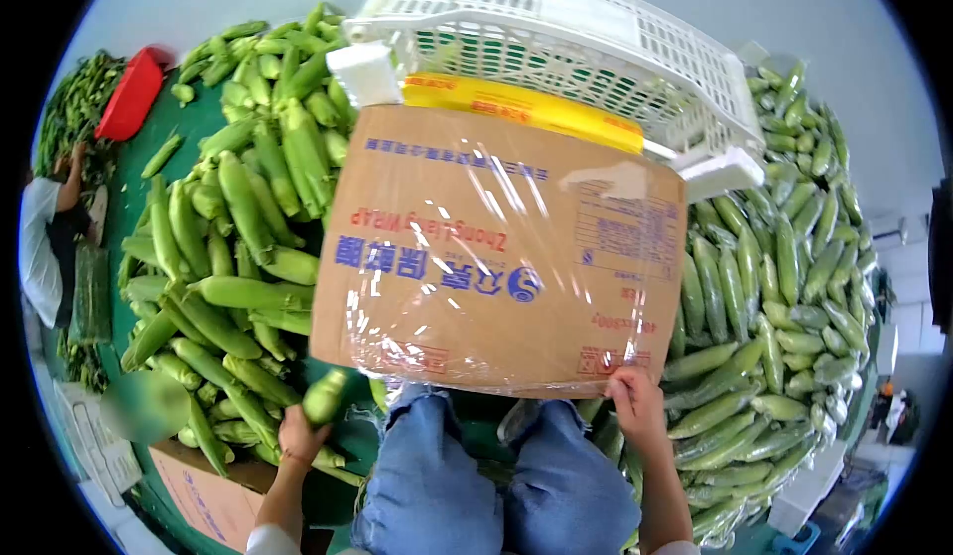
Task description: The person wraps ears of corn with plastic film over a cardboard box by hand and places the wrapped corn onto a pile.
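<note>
My left hand [303, 436] is closed around an ear of corn in its green husk [325, 397], low beside the heap of unwrapped corn [233, 217]. In front of my knees lies a cardboard box [496, 327] with upside-down print, its top covered by shiny clear plastic wrap [467, 222]. At the box's near right corner, my right hand [635, 396] pinches the edge of that wrap. Along the box's far side runs a yellow wrap roll carton [526, 108], with white foam blocks [365, 73] at both ends.
A white plastic crate [576, 29] stands behind the box. Film-wrapped corn [764, 297] is heaped on the right. At far left are a red basin [134, 93], a co-worker's arm [71, 178] and leafy greens. An opened carton [208, 495] sits at lower left.
</note>
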The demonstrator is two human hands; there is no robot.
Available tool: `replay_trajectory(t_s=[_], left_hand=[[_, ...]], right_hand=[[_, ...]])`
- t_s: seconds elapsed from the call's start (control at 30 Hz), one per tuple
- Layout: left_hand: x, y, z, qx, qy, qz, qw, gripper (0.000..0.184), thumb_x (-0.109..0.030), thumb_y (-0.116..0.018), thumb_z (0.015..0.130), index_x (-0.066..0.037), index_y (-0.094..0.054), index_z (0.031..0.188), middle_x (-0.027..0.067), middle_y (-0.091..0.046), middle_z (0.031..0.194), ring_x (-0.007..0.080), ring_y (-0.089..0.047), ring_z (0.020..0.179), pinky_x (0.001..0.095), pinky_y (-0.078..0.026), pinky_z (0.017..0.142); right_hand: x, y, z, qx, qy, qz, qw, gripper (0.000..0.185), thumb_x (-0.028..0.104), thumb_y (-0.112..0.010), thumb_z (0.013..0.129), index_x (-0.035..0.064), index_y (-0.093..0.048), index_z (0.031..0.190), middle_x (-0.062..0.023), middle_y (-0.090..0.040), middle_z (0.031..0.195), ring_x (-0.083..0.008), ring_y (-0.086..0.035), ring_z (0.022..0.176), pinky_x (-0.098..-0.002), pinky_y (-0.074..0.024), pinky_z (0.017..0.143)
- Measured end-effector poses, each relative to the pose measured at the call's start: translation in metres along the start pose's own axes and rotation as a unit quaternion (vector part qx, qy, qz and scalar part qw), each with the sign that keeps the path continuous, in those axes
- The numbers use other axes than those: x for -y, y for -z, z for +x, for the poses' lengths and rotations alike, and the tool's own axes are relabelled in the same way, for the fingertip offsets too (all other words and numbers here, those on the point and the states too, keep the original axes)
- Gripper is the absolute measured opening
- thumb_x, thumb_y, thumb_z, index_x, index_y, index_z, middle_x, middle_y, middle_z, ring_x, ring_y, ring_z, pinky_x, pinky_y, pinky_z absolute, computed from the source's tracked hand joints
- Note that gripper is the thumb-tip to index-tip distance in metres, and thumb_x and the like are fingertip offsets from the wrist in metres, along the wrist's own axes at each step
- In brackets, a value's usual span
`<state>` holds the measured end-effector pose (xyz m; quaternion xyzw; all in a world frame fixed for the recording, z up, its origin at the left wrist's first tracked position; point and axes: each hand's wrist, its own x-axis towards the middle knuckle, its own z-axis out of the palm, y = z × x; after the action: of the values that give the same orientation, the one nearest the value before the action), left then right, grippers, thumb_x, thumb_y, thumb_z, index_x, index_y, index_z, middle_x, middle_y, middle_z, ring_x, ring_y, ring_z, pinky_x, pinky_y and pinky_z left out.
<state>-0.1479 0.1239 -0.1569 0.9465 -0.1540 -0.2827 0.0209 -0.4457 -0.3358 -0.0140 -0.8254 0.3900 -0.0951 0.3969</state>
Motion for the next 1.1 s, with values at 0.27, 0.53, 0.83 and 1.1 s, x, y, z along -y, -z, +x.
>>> replay_trajectory(t_s=[0.27,0.53,0.83,1.1], left_hand=[[-0.113,0.158,-0.016,-0.226,-0.238,-0.290,0.899,0.079,-0.018,-0.077,0.072,0.003,-0.037,0.137,0.0198,-0.051,0.123,0.0302,-0.056,0.106,0.0385,-0.046,0.092],[-0.363,0.180,-0.007,-0.137,-0.633,0.061,0.759,0.061,-0.037,-0.077,0.069,-0.031,-0.060,0.127,0.0083,-0.059,0.097,0.0234,-0.064,0.080,0.0335,-0.054,0.064],[-0.339,0.148,0.017,-0.324,-0.689,-0.052,0.646,0.052,-0.028,-0.074,0.075,-0.012,-0.061,0.123,0.0151,-0.063,0.111,0.0295,-0.063,0.103,0.0346,-0.055,0.081],[-0.257,0.176,0.031,-0.263,-0.461,-0.187,0.827,0.019,0.005,-0.066,0.077,-0.004,-0.066,0.094,0.0115,-0.066,0.083,0.0305,-0.065,0.075,0.0379,-0.053,0.066]], right_hand=[[0.006,-0.013,-0.014,-0.081,0.096,-0.111,0.986,0.007,0.008,-0.066,0.082,0.0074,-0.063,0.088,-0.0082,-0.062,0.083,-0.0281,-0.057,0.085,-0.0381,-0.0438,0.077],[0.047,0.015,-0.024,-0.033,-0.074,-0.009,0.997,0.002,0.004,-0.060,0.090,0.0053,-0.062,0.091,-0.0051,-0.067,0.086,-0.0146,-0.062,0.079,-0.0314,-0.0481,0.076],[0.065,-0.036,0.097,-0.104,0.222,-0.195,0.950,0.043,0.032,-0.062,0.089,0.0026,-0.055,0.120,-0.0134,-0.061,0.119,-0.0309,-0.054,0.115,-0.0430,-0.0407,0.096],[0.059,-0.042,0.130,-0.172,0.279,-0.208,0.921,0.030,0.035,-0.066,0.082,0.0074,-0.064,0.094,-0.0070,-0.061,0.091,-0.0249,-0.061,0.081,-0.0366,-0.0506,0.061]])
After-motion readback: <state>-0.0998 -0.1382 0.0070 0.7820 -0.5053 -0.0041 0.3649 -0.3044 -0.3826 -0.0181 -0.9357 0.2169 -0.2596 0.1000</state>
